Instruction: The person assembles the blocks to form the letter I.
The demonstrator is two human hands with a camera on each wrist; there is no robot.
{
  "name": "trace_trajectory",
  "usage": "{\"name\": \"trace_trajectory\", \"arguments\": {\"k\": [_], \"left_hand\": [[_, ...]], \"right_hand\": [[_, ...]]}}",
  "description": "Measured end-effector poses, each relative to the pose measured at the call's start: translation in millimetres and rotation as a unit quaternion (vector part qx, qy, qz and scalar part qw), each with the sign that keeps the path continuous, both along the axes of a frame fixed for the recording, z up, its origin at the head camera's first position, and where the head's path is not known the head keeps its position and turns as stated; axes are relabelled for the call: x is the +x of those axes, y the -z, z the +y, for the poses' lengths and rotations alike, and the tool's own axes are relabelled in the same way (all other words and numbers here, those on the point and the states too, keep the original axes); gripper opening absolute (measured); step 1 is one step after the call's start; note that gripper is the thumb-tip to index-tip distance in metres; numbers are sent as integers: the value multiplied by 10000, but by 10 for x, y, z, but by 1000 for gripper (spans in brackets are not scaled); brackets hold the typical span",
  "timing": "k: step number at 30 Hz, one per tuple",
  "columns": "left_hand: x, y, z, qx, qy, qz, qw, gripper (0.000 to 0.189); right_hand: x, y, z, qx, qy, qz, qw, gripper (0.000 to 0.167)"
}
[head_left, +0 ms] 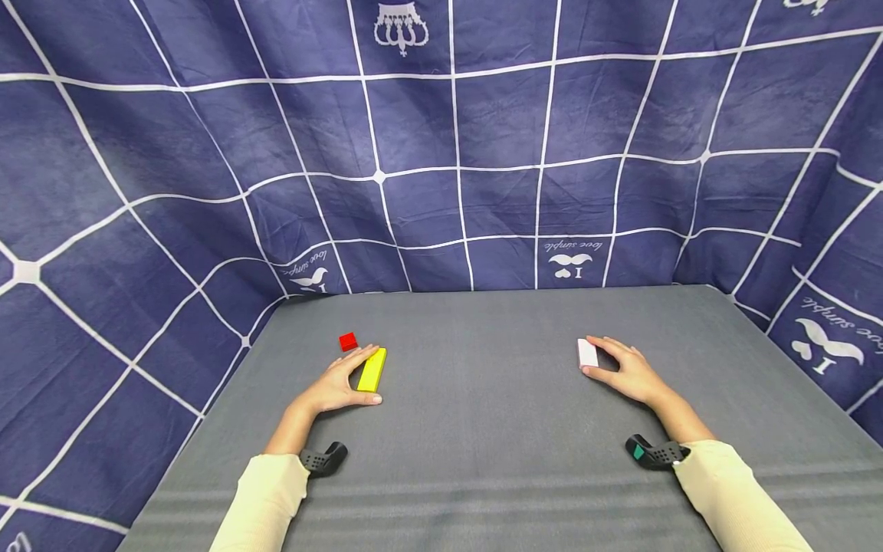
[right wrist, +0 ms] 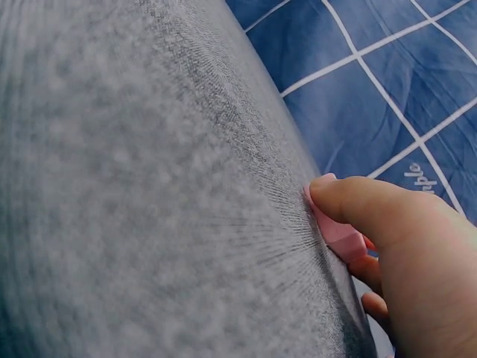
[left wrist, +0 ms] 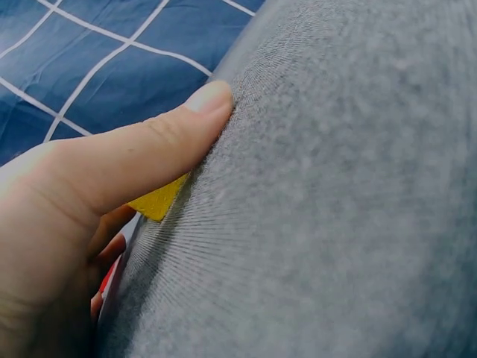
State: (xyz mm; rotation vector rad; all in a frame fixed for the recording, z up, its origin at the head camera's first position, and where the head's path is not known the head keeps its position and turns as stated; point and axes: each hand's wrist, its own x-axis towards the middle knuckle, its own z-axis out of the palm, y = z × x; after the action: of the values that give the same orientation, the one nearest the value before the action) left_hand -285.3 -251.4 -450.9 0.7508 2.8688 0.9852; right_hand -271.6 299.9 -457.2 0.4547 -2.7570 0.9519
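Observation:
A long yellow block (head_left: 371, 371) lies on the left side of the grey cloth, with my left hand (head_left: 343, 383) spread along it. The fingers reach its far end, and the straight thumb lies just past its near end. In the left wrist view the thumb hides most of the yellow block (left wrist: 159, 201). On the right, my right hand (head_left: 628, 373) pinches a small pale pink block (head_left: 587, 354) between thumb and fingertips. The right wrist view shows the thumb on the end of the pink block (right wrist: 346, 237). Just beyond the left fingers lies a small red block (head_left: 348, 342).
Grey cloth (head_left: 476, 414) covers the table between the hands. A blue curtain with white lines (head_left: 497, 199) hangs behind and along both sides. Black straps (head_left: 324, 458) sit at the wrists, below pale yellow sleeves.

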Motion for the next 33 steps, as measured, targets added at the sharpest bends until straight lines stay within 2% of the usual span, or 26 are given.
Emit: {"name": "trace_trajectory", "arguments": {"k": [18, 26, 33], "left_hand": [[2, 8, 60, 90, -144, 287, 9994, 90], [-30, 6, 225, 106, -94, 452, 9989, 88], [-80, 1, 415, -91, -59, 501, 9987, 89]], "right_hand": [[10, 0, -14, 15, 59, -17, 10000, 64], [8, 8, -11, -8, 48, 25, 10000, 63], [10, 7, -15, 26, 34, 66, 10000, 63]]}}
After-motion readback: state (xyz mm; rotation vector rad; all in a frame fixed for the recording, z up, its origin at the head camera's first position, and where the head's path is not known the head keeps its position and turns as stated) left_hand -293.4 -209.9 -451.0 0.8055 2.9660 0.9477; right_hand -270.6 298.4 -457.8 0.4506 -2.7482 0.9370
